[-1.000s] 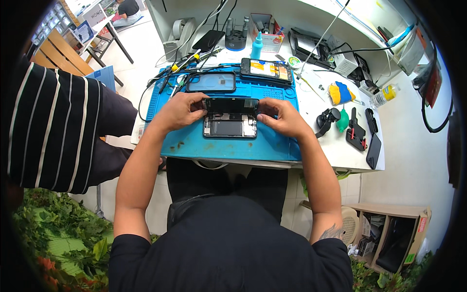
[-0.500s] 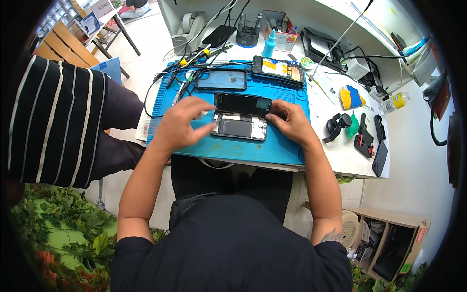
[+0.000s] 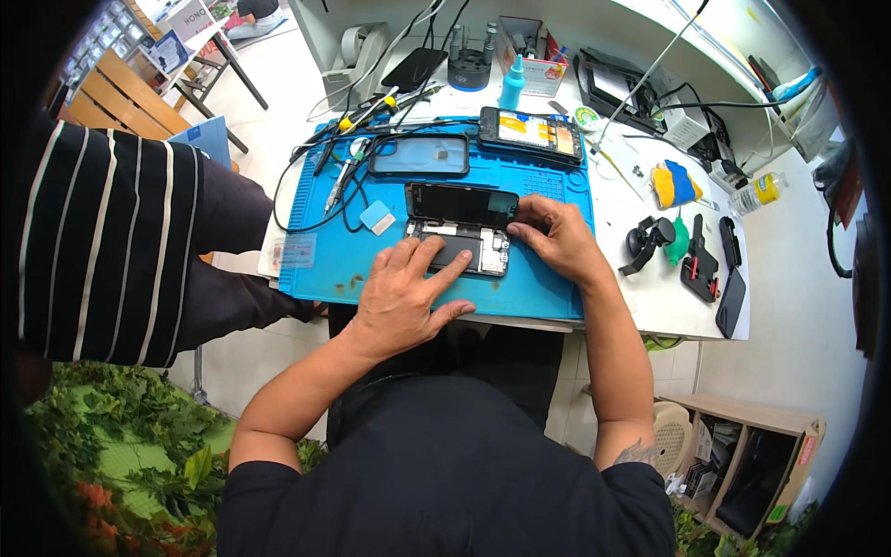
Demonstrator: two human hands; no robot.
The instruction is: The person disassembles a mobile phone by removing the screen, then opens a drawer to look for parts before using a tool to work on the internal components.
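An opened phone [image 3: 487, 252] lies on the blue silicone mat [image 3: 536, 290], its dark screen [image 3: 455, 201] raised on the far side. My right hand [image 3: 554, 237] pinches that screen at its right end. My left hand [image 3: 406, 299] has its fingers spread, with fingertips resting over the phone's lower housing at the left and front. A small light-blue and white card [image 3: 377, 217] lies left of the phone. Behind stand a clear phone case [image 3: 419, 153] and a second, disassembled phone [image 3: 530, 137], both lying on the mat.
Tools and black cables [image 3: 349, 148] crowd the mat's upper left. Blue bottle [image 3: 511, 88], cloth [image 3: 675, 184], black holder [image 3: 643, 243], green blower [image 3: 678, 239] and water bottle [image 3: 754, 194] are around the mat. A person in striped clothing [image 3: 107, 241] stands close at left.
My left hand has let go of the screen's left side and moved down onto the phone's housing, fingers spread. My right hand keeps hold of the screen.
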